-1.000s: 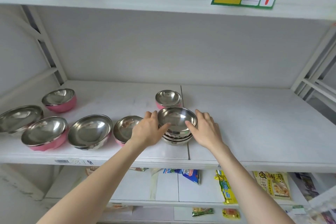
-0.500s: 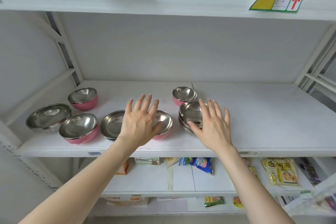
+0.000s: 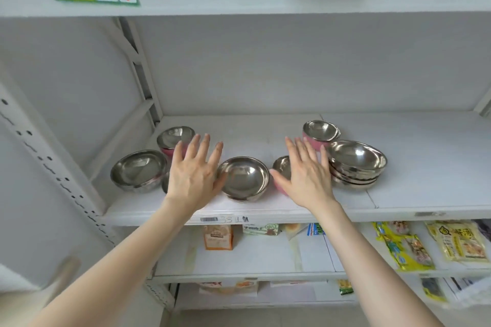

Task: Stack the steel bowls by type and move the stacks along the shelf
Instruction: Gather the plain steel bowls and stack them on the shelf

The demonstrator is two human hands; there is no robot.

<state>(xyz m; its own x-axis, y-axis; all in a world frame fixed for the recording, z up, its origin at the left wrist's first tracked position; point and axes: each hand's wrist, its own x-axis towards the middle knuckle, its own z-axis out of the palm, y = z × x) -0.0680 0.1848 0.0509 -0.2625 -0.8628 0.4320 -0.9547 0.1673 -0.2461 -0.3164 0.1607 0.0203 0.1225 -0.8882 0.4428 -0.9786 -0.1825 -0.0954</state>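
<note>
A: While both hands are hanging spread and empty, where is the work lying?

B: Around the plain steel bowl (image 3: pixel 243 177) near the shelf (image 3: pixel 425 167) front. The left hand (image 3: pixel 195 171), fingers wide, is hovering just left of it, covering part of a bowl there; the right hand (image 3: pixel 305 175), equally wide, is hovering just right of it, over a pink-sided bowl (image 3: pixel 281 167).

A: And the finished pile?

B: The stack of plain bowls (image 3: pixel 356 166) is sitting further right of that bowl, with another pink bowl (image 3: pixel 320 133) behind it. Left of the bowl, a wide steel bowl (image 3: pixel 138 170) and a pink bowl (image 3: pixel 174 138) are waiting loose.

A: What might be going wrong?

B: I'm judging the smooth rims slippery; a one-sided pinch could be tipping the bowl off the front edge. A reaching wrist could also be nudging the stack, and mixing pink with plain would be spoiling the sorting.
</note>
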